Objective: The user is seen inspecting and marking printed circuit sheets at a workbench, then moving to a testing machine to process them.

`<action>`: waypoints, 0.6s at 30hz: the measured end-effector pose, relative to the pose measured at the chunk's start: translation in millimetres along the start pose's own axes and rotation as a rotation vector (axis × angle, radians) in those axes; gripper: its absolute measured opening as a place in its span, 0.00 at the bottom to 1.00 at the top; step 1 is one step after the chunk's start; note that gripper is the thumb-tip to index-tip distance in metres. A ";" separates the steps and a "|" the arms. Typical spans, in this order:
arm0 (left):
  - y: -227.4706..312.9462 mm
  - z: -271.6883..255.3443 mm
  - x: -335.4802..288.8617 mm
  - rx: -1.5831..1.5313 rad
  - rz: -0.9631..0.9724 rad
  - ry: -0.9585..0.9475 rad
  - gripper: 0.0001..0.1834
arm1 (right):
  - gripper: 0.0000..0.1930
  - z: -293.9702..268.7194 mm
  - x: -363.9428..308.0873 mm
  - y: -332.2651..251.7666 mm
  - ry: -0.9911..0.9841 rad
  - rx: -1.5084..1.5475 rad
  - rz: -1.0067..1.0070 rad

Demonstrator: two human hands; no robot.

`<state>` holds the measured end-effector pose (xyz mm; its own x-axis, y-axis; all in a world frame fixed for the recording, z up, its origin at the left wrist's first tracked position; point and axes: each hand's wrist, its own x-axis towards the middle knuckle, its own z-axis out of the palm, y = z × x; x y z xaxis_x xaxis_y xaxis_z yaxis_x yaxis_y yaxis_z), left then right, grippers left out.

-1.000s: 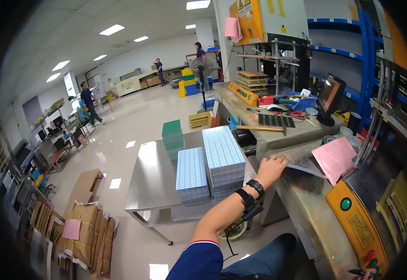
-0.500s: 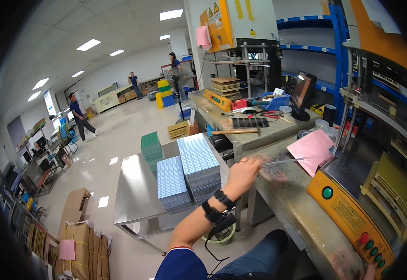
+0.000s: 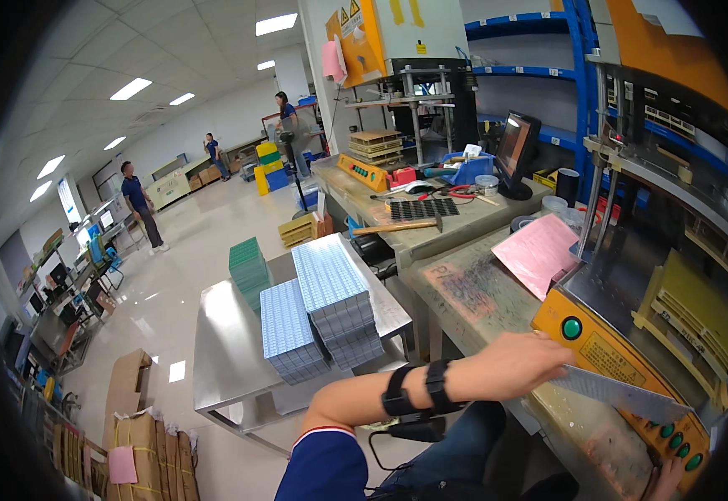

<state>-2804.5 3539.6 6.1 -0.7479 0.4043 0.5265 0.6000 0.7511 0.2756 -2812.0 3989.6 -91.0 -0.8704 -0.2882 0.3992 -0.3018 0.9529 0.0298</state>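
My left hand (image 3: 518, 365) reaches across to the right, its fingers closed on one end of a thin greyish panel (image 3: 623, 394). The panel is seen nearly edge-on and has small marks or holes along it. It extends in front of the orange control box (image 3: 585, 342), covering part of its face. My right hand (image 3: 669, 479) shows only in part at the lower right, close to the green buttons (image 3: 683, 451); its fingers are too little visible to read. Beyond the box lies the press's dark metal bed (image 3: 602, 292), with a yellowish fixture (image 3: 694, 305) on it.
A steel table (image 3: 222, 351) at left carries two stacks of pale blue panels (image 3: 331, 280) and a green stack (image 3: 249, 265). A pink sheet (image 3: 538, 252) lies on the worn bench (image 3: 464, 288). Behind are a hammer (image 3: 397, 226), a monitor (image 3: 518, 154) and another press. People stand far off.
My left hand has swung right and nearer with the panel, from over the bench to in front of the control box. The view has shifted right, and a distant person has turned.
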 end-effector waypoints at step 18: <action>-20.7 75.1 103.1 -0.021 -0.016 -0.734 0.18 | 0.23 -26.2 58.5 -59.0 0.384 0.502 -0.031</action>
<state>-2915.4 3604.9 -5.7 -0.7500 0.6442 -0.1500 0.5869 0.7527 0.2982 -2834.9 3919.0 -45.4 -0.6846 -0.1716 0.7085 -0.5516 0.7573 -0.3495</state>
